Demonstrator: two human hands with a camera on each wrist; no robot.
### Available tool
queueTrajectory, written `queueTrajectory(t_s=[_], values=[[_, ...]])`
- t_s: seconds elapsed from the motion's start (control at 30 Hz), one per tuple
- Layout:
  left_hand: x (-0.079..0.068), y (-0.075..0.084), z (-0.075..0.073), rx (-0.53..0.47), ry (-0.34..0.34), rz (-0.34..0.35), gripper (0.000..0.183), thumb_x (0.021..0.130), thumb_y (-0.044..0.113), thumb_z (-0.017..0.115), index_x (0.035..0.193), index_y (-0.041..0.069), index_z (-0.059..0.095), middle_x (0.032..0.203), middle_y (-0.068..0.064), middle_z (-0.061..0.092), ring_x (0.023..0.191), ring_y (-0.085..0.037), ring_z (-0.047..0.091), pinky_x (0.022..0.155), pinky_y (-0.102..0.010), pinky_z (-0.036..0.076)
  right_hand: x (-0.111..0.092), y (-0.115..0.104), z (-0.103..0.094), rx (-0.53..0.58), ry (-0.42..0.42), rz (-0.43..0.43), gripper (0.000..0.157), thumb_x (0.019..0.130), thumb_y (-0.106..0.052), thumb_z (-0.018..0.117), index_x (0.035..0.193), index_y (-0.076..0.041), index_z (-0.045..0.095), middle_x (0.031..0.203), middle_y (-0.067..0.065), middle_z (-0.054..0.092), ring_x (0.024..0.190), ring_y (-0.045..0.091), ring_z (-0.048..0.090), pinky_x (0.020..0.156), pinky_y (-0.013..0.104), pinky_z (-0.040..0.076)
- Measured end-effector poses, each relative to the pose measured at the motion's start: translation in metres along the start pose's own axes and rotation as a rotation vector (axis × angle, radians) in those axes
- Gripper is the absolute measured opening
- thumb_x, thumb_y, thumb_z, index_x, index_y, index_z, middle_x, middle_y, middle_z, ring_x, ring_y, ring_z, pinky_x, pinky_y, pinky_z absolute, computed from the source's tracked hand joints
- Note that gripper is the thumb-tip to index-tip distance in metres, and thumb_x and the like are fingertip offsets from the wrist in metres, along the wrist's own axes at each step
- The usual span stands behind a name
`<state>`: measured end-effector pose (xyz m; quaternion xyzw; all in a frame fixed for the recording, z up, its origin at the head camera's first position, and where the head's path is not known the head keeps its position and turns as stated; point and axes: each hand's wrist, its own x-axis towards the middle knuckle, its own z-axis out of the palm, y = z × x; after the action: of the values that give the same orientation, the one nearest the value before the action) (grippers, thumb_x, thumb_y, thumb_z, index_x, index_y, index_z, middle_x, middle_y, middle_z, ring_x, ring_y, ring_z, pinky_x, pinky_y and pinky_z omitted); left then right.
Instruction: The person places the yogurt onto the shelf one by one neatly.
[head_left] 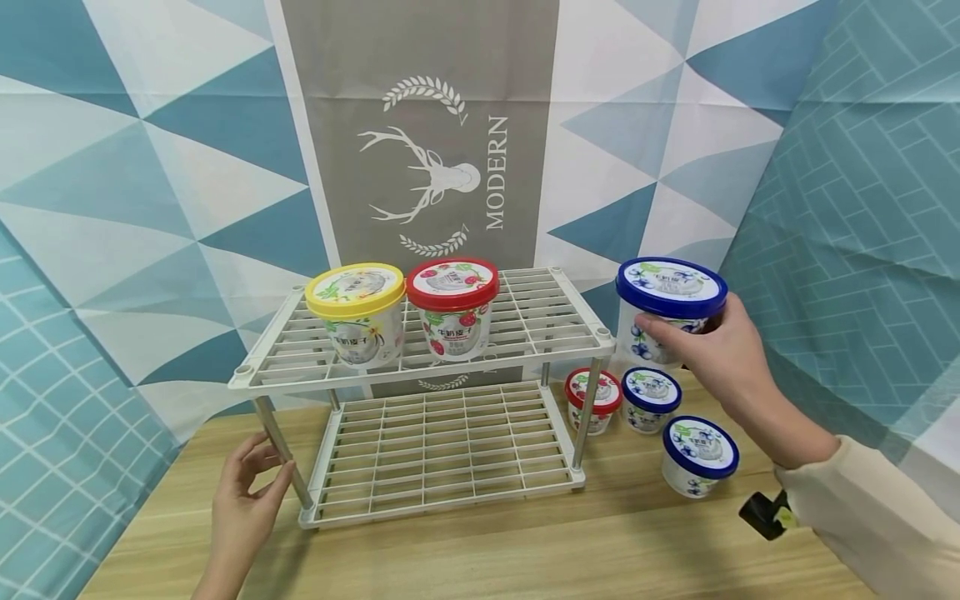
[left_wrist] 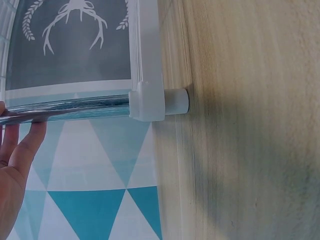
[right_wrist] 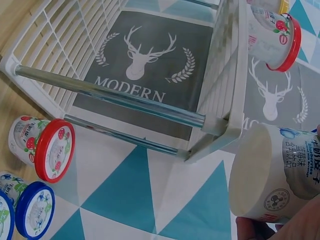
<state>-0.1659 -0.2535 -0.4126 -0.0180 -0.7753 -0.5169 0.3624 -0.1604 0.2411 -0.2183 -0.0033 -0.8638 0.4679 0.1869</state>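
Observation:
My right hand (head_left: 716, 350) grips a large blue-lidded tub (head_left: 660, 329) and holds it up beside the right end of the white two-tier rack (head_left: 450, 508). In the right wrist view that tub (right_wrist: 275, 172) shows its bare base and blueberry label. My left hand (head_left: 247, 500) pinches the rack's front left metal post (head_left: 283, 450) between thumb and fingers; the left wrist view shows the fingers at the post (left_wrist: 75, 110). On the top shelf stand a yellow-lidded tub (head_left: 360, 321) and a red-lidded tub (head_left: 453, 312), side by side at its left and middle.
Right of the rack, on the wooden table (head_left: 525, 554), stand a small red-lidded tub (head_left: 592, 400) and two small blue-lidded tubs, one further back (head_left: 651, 400) and one nearer (head_left: 697, 458). A patterned cloth (head_left: 622, 125) hangs behind the rack.

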Motion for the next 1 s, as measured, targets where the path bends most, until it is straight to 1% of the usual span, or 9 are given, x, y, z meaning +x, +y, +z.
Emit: queueTrajectory(t_s=[0.03,0.1,0.13,0.17,0.23,0.27,0.33,0.37,1.0], values=[[0.000,0.000,0.000,0.001,0.000,-0.004,0.058,0.074,-0.022,0.063,0.126,-0.003,0.046,0.094,0.024,0.056,0.081,0.011,0.057,0.061,-0.003,0.051,0.000,-0.001,0.000,-0.002,-0.002,-0.005,0.094,0.082,-0.047,0.067,0.147,-0.007,0.012,0.143,0.020,0.036,0.126,0.035,0.042,0.097,0.042,0.050],[0.000,0.000,0.000,0.004,-0.001,-0.013,0.058,0.074,-0.021,0.064,0.127,-0.003,0.046,0.095,0.024,0.056,0.081,0.011,0.057,0.060,-0.003,0.050,0.001,-0.003,0.000,-0.012,-0.001,-0.011,0.093,0.082,-0.047,0.067,0.147,-0.008,0.014,0.142,0.020,0.038,0.122,0.034,0.044,0.087,0.030,0.053],[0.000,0.000,-0.001,0.007,-0.002,-0.016,0.058,0.075,-0.021,0.064,0.127,-0.003,0.046,0.095,0.025,0.056,0.081,0.011,0.057,0.060,-0.003,0.050,0.001,-0.004,0.001,-0.018,-0.001,-0.011,0.092,0.082,-0.047,0.067,0.147,-0.008,0.014,0.141,0.020,0.038,0.121,0.033,0.044,0.083,0.026,0.052],[0.000,0.000,-0.001,0.007,-0.002,-0.018,0.058,0.075,-0.021,0.064,0.127,-0.003,0.046,0.095,0.024,0.056,0.081,0.011,0.057,0.061,-0.003,0.050,0.001,-0.004,0.001,-0.016,-0.003,-0.012,0.093,0.082,-0.047,0.067,0.147,-0.008,0.014,0.142,0.020,0.038,0.121,0.034,0.044,0.084,0.027,0.052],[0.000,0.000,-0.001,0.011,-0.004,-0.020,0.058,0.075,-0.021,0.063,0.127,-0.002,0.046,0.095,0.024,0.056,0.081,0.011,0.057,0.061,-0.003,0.050,0.001,-0.006,0.002,-0.006,-0.010,-0.015,0.093,0.082,-0.046,0.067,0.147,-0.007,0.013,0.142,0.022,0.036,0.122,0.036,0.043,0.090,0.039,0.053],[0.000,0.000,-0.001,0.012,-0.005,-0.020,0.058,0.075,-0.021,0.063,0.127,-0.002,0.046,0.095,0.024,0.056,0.081,0.011,0.057,0.061,-0.003,0.050,0.001,-0.008,0.003,-0.003,-0.011,-0.013,0.094,0.082,-0.047,0.067,0.147,-0.007,0.013,0.143,0.022,0.036,0.123,0.037,0.042,0.092,0.042,0.052],[0.000,0.000,-0.001,0.014,-0.008,-0.020,0.059,0.075,-0.021,0.064,0.128,-0.002,0.046,0.095,0.024,0.056,0.081,0.011,0.057,0.061,-0.003,0.050,0.001,-0.010,0.004,0.007,-0.018,-0.009,0.095,0.082,-0.047,0.067,0.148,-0.007,0.011,0.144,0.022,0.034,0.127,0.038,0.040,0.100,0.055,0.044],[0.000,0.000,-0.001,0.015,-0.009,-0.020,0.059,0.075,-0.021,0.064,0.128,-0.003,0.046,0.095,0.024,0.056,0.082,0.011,0.057,0.061,-0.003,0.050,0.001,-0.011,0.004,0.015,-0.021,-0.008,0.095,0.082,-0.047,0.067,0.148,-0.006,0.011,0.144,0.022,0.033,0.128,0.039,0.039,0.102,0.058,0.040],[0.000,-0.002,-0.001,0.037,-0.009,-0.020,0.060,0.074,-0.020,0.065,0.128,-0.002,0.046,0.094,0.025,0.055,0.081,0.012,0.056,0.061,-0.002,0.050,0.006,-0.027,0.019,0.057,-0.047,-0.040,0.096,0.081,-0.049,0.068,0.147,-0.007,0.012,0.145,0.021,0.034,0.129,0.039,0.039,0.103,0.058,0.040]])
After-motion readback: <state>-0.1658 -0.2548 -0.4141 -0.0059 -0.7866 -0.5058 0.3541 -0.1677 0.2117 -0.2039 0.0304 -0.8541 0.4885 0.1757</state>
